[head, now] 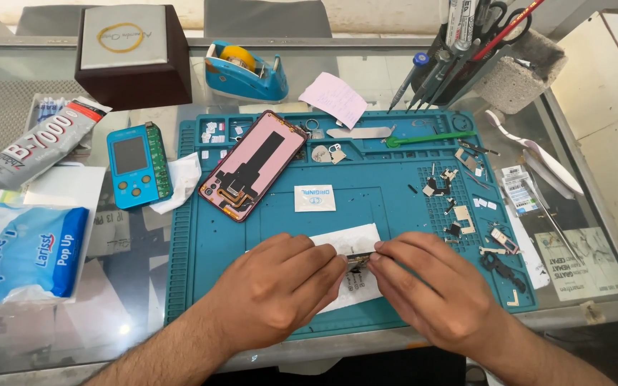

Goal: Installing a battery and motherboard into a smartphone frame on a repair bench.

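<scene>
My left hand (275, 289) and my right hand (430, 286) meet at the near middle of a blue work mat (366, 179). Both pinch a small dark part (357, 261) between their fingertips, held over a white sheet of paper (348, 239); most of the part is hidden by my fingers. An opened phone body (253, 164), pink inside with a black flex cable, lies tilted on the mat's far left. A small white sachet (315, 198) sits just beyond the paper.
Several tiny screws and metal parts (459, 200) are scattered on the mat's right. A blue handheld tester (137, 166), glue tube (37, 146) and tissue pack (26, 257) lie left. A tape dispenser (246, 70), dark box (131, 53) and tool holder (481, 57) stand at the back.
</scene>
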